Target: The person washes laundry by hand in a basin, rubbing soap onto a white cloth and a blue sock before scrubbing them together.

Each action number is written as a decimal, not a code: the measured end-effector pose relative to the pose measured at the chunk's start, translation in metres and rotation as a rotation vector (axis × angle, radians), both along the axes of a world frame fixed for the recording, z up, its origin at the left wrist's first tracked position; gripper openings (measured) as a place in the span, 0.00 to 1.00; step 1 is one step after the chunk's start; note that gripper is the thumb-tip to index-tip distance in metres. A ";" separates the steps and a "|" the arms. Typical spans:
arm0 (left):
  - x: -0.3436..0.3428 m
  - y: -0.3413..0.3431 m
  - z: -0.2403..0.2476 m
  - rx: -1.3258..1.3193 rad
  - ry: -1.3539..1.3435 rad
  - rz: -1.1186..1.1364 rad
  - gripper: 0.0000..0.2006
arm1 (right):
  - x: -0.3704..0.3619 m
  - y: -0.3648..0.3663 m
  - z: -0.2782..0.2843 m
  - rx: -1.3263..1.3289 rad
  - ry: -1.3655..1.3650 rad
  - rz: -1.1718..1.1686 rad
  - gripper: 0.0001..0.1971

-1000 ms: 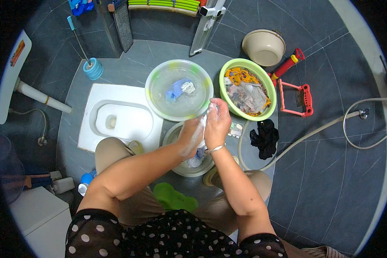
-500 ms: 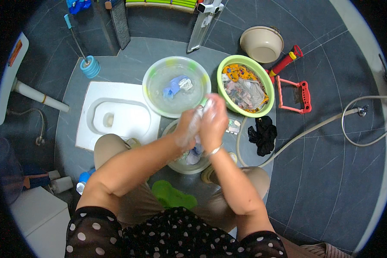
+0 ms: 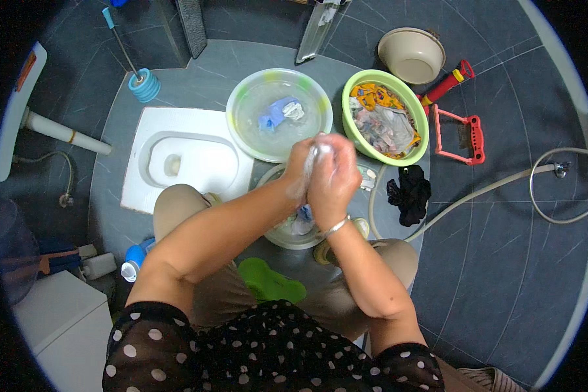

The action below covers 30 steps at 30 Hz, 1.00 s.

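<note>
If you look far to the left of the bare, soapy left hand (image 3: 298, 166), a flat white panel (image 3: 18, 124) has an orange patch (image 3: 27, 72), its marks too small to read. Nearer that hand is a smooth white squat toilet (image 3: 134, 176). Just past the hands, a big round see-through plastic basin (image 3: 230, 121) holds a blue and white cloth (image 3: 282, 114). The left hand is pressed on the right hand (image 3: 334, 179), with wet white foam (image 3: 320, 155) between them. Both look partly curled; I cannot tell if they hold anything else. Under them, a smaller round see-through basin (image 3: 294, 246) has pale bluish cloth (image 3: 302, 225). Right of the right hand are a round light-green plastic tub (image 3: 409, 159) of clothes (image 3: 385, 124), a crumpled black cloth (image 3: 410, 196) and, farther out, a red plastic frame (image 3: 477, 140).
</note>
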State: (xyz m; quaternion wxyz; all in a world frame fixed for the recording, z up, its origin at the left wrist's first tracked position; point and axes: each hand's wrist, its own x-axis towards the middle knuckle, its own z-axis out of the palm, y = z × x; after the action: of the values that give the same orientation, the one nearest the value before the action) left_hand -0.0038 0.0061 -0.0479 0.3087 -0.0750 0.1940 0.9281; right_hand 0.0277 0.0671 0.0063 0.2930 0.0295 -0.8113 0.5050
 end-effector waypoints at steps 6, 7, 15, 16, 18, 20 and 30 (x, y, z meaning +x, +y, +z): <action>0.021 0.017 0.001 -0.607 0.266 0.093 0.13 | -0.026 0.026 -0.016 -0.190 -0.132 -0.045 0.11; 0.020 0.016 0.008 -0.577 0.248 0.119 0.10 | -0.018 0.024 -0.018 -0.224 -0.165 -0.052 0.11; -0.001 -0.002 0.007 -0.135 0.020 0.042 0.12 | 0.013 -0.006 -0.006 0.052 -0.011 0.030 0.14; -0.001 -0.003 0.005 -0.134 0.019 0.043 0.12 | 0.008 -0.007 -0.003 -0.059 -0.040 0.046 0.13; 0.001 -0.002 -0.001 0.109 0.115 0.029 0.12 | -0.002 0.001 0.004 -0.034 -0.050 0.045 0.10; 0.011 0.010 0.018 0.076 -0.072 0.048 0.11 | -0.024 0.016 -0.005 -0.282 -0.138 0.015 0.08; -0.011 -0.031 -0.008 -0.111 0.080 0.026 0.14 | 0.025 -0.015 -0.003 0.132 0.030 0.102 0.06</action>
State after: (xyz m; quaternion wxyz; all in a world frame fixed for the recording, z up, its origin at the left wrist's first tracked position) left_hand -0.0146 -0.0252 -0.0559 0.2841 -0.0573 0.2564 0.9221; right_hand 0.0522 0.0522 0.0029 0.2762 0.0977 -0.8359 0.4641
